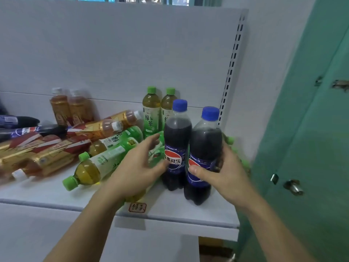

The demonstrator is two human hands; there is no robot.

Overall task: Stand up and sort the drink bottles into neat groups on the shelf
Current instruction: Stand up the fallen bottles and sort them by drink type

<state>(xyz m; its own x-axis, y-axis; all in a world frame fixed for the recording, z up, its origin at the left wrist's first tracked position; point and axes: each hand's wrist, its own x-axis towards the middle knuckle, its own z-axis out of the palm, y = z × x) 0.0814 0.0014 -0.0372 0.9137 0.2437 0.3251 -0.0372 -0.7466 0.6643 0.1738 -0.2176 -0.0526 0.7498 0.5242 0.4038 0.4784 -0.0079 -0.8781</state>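
- Right hand [222, 173] wraps the nearer cola bottle [204, 148], thumb on its glossy blue label.
- Left hand [137, 167] reaches in, fingers spread and relaxed, thumb touching the second cola bottle [176, 142].
- Both plastic bottles stand upright on the white shelf [47, 191], right end.

On the shelf [56, 193], two cola bottles [204, 148] stand upright side by side at lower right of centre, the right one nearer the front edge, with the right hand [222, 173] wrapped round it and the left hand [136, 173] just to the left of the other. Behind them, against the back panel [132, 53], stand two green tea bottles [151, 112], and farther left along that panel two amber tea bottles [70, 108] stand together. Between and before these, across the left half of the frame, other bottles lie on their sides in a heap [75, 146], and a small label [137, 207] sits on the shelf's front edge below the left wrist.
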